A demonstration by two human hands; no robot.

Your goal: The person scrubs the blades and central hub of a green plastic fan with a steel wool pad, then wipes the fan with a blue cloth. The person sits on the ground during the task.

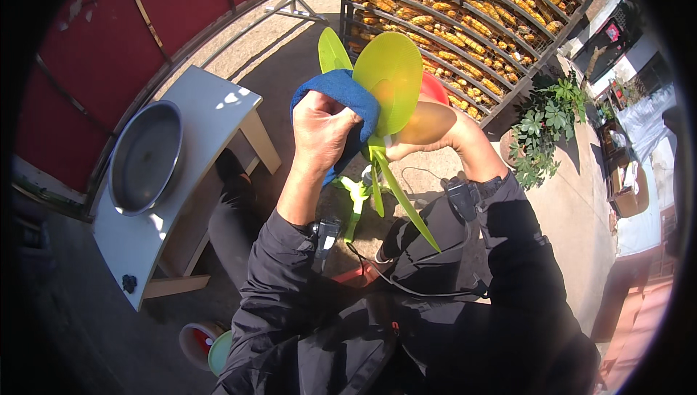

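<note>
A lime-green electric fan [389, 76] with bare, leaf-shaped plastic blades stands between my legs. My left hand [321, 133] grips a bunched blue cloth [340, 80], which lies against the blades on the left of the hub. On the hub's right side, my right hand [433, 139] holds the fan near the blade roots. A translucent blade covers part of that hand, so its fingertips are hidden. Below the hands shows the fan's green legged base [355, 204].
A metal basin [147, 158] rests on a low white table [209, 90] to the left. Ahead is a rack of corn cobs [446, 19]. A leafy potted plant [550, 117] stands at right. A dark cable [408, 289] crosses my lap, and buckets [199, 340] sit at lower left.
</note>
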